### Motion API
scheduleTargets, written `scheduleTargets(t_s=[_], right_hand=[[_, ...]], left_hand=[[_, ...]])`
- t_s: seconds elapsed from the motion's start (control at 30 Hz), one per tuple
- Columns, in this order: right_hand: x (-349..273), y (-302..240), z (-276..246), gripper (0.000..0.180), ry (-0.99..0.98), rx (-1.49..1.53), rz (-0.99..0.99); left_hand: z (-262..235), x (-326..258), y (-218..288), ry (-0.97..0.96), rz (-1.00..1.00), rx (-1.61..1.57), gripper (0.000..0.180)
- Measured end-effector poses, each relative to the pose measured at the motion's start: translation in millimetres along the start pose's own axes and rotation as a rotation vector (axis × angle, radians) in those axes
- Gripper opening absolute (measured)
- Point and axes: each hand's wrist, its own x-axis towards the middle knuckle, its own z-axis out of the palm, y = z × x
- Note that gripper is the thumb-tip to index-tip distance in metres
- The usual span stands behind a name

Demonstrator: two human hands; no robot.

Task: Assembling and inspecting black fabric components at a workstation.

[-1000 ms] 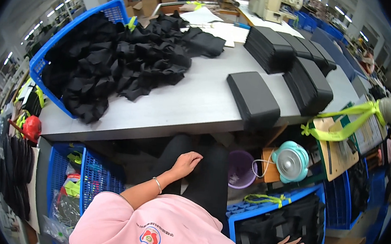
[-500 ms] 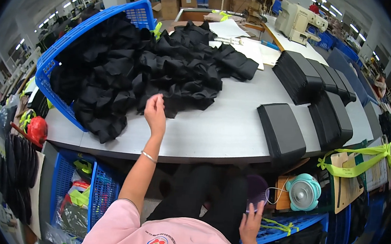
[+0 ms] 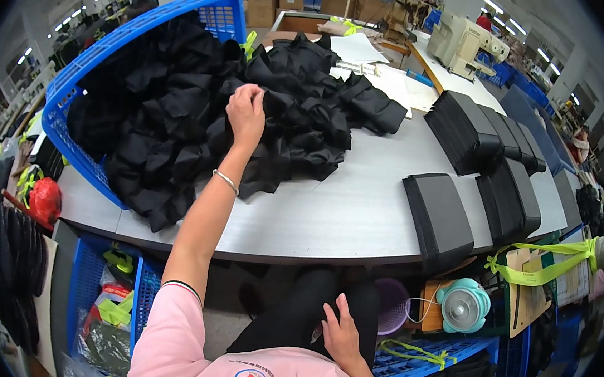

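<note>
Reaching over the heap of black cloth pieces [image 3: 301, 116], the left hand [image 3: 246, 115] had its fingers bent and bunched together at the heap's middle; whether they pinched a piece could not be told. Right of the heap and closer to the person, the right hand [image 3: 342, 332] was over the lap, its fingers loosely spread and holding nothing.

The heap lay partly in a tilted blue basket [image 3: 220, 20], whose rim curved around its left and far sides, and spread out onto the table [image 3: 359, 193]. To the heap's right stood several black stacks [image 3: 439, 222], one nearer the person than the others. Just beyond the heap lay white sheets [image 3: 357, 48]; farther off and to its right was a cream sewing machine [image 3: 458, 48]. Lower than the heap and to its right were a purple bin [image 3: 392, 308], a turquoise fan [image 3: 462, 307] and a blue crate [image 3: 412, 367] holding black cloth.
</note>
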Motion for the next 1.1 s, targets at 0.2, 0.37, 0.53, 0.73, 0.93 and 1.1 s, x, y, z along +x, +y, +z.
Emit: scheduleTargets(t_s=[0.2,0.37,0.53,0.73,0.93,1.1], right_hand=[[1,3,1,0.051,-0.028,0.011,0.028],[-8,5,-3,0.044,-0.059,0.034,0.001],[-2,6,-15,0.039,0.017,0.044,-0.032],[63,-12,-50,0.032,0.448,-0.015,-0.245],[54,71,-11,0.02,0.263,0.1,0.069],[50,82,-17,0.022,0.249,0.05,0.084]], left_hand=[[14,-31,-24,-0.038,-0.131,0.143,0.013],[-2,3,7,0.012,-0.124,-0.088,0.01],[-30,24,126,-0.004,-0.036,-0.243,0.006],[-59,-114,195,-0.398,0.216,-0.399,0.011],[-118,-224,269,-0.732,0.125,-0.623,0.013],[-151,-276,289,-1.071,-0.019,-0.793,0.009]])
